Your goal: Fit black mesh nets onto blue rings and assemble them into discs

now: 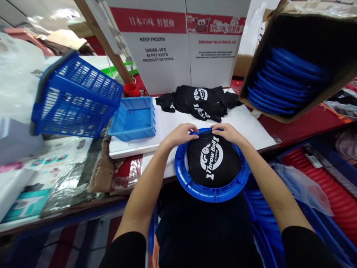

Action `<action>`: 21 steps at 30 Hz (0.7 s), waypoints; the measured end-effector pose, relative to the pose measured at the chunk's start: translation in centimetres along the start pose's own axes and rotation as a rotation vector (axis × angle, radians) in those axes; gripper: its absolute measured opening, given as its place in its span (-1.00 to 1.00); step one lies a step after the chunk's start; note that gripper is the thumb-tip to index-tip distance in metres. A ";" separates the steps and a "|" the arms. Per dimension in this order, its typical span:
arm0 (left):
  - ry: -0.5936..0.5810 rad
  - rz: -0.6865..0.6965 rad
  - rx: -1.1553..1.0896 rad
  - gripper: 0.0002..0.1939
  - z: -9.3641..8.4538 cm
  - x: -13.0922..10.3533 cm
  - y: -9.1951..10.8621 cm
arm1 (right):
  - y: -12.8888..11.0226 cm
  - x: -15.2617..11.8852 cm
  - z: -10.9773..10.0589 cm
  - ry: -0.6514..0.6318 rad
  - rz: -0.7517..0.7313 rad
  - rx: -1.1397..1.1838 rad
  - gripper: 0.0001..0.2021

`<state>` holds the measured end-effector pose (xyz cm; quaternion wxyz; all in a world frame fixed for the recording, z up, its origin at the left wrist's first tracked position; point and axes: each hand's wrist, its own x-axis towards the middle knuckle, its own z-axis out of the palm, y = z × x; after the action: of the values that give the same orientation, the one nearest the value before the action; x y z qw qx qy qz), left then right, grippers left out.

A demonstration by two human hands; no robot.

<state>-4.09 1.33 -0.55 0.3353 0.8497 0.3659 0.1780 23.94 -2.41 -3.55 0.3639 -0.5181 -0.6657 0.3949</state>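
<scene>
A blue plastic ring (184,178) rests at the table's front edge, close to my body. Across it lies a black mesh cloth (228,160) printed "Throw Ball" in white. My left hand (183,133) pinches the cloth's far edge at the upper left of the ring. To the right, my right hand (227,132) pinches the same edge against the rim, thumb and fingers together. A gap shows between cloth and rim on the left side. Just beyond my hands, a pile of black printed mesh cloths (184,102) lies on the white board (245,126).
An empty light-blue tray (134,124) stands left of the board, beside a tilted blue basket (75,96). At right, an open carton (248,82) holds several stacked blue rings (279,85). White printed boxes (164,70) stand behind. Red rings (334,193) fill a bin lower right.
</scene>
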 end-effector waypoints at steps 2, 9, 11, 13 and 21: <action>0.017 0.098 0.022 -0.80 0.4 0.0 0.3 | 0.0 0.3 -0.2 -0.036 0.023 0.008 -0.76; -0.141 0.085 0.139 -0.75 0.8 0.0 0.6 | 0.1 1.0 -0.4 -0.088 0.043 0.010 -0.74; -0.155 0.090 0.182 -0.77 1.1 0.0 0.8 | 0.0 1.0 -0.4 -0.097 0.035 0.003 -0.74; -0.140 0.116 0.229 -0.76 1.6 0.0 0.8 | -0.2 1.1 -0.5 -0.112 0.041 0.004 -0.72; -0.107 0.222 0.482 -0.52 3.1 -0.2 0.5 | -1.0 2.3 -2.0 -0.298 0.118 0.018 -0.64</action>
<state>-2.27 -0.44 -2.40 0.1208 0.9482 0.2838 0.0764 24.94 -0.04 -1.65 0.2420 -0.4889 -0.6772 0.4938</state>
